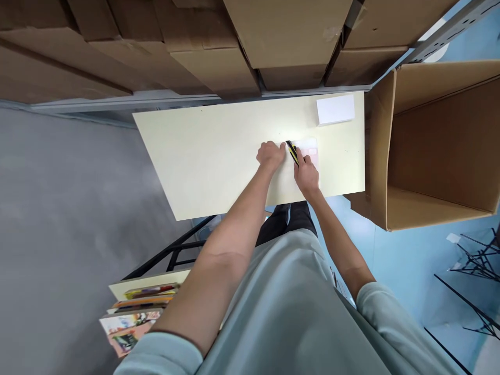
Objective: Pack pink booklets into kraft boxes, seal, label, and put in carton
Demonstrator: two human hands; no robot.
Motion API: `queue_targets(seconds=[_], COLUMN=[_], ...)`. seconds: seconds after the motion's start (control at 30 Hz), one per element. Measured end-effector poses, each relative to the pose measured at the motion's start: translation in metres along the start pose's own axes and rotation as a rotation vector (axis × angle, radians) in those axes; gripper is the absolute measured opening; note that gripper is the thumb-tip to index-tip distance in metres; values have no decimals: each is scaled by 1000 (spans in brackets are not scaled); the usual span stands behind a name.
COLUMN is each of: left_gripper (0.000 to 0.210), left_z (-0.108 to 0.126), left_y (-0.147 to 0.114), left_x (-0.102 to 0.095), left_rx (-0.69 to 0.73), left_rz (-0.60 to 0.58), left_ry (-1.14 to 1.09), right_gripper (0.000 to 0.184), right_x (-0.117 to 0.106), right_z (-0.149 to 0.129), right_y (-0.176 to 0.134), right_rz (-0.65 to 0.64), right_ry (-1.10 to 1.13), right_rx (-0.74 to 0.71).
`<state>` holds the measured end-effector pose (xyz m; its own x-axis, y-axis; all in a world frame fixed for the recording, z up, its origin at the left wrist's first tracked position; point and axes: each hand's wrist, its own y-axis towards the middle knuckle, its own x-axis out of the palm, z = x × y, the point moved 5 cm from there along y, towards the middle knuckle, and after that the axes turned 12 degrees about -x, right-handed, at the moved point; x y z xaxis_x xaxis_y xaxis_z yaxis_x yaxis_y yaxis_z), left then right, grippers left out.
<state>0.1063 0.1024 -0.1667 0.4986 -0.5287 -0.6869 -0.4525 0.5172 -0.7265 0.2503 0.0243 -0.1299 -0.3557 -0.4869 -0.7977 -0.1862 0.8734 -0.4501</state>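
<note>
A flat white-and-pink sheet or packet (312, 147) lies on the cream table (211, 151), partly covered by my hands. My right hand (307, 174) is closed round a black and yellow utility knife (292, 152), index finger stretched along it, its dark tip pointing up and left over the packet. At the packet's left edge, my left hand (270, 153) rests with curled fingers and the thumb towards the knife, seeming to pinch or press that edge. Whether the blade is out is too small to tell. Behind them sits a white box (336, 109) near the table's back right corner.
Stacked cardboard boxes (289, 36) line a shelf along the back edge. A large open carton (390, 156) stands against the table's right end. Books (136, 317) are stacked at lower left beside a black metal frame (175, 247). Thin black stands (480, 260) are on the right.
</note>
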Motion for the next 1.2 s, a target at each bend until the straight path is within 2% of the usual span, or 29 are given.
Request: queue_targets(seconds=[0.2,0.43,0.9,1.2], left_gripper=[57,52,62,70], left_z=[-4,-4,-6,-8], left_y=[4,5,11,11], left_x=[5,7,15,19], left_rx=[-3,47,93,138], left_rz=[15,46,84,76], left_ry=[-70,-105,-101,-87], right_gripper=[67,69,69,72], right_x=[-2,-4,17,33], right_z=[-26,-43,-51,-46], right_y=[-4,-23,-119,-170], right_rz=[9,26,-125,-183], right_ry=[-16,-21,-161,-77], right_rx=[107,140,195,203])
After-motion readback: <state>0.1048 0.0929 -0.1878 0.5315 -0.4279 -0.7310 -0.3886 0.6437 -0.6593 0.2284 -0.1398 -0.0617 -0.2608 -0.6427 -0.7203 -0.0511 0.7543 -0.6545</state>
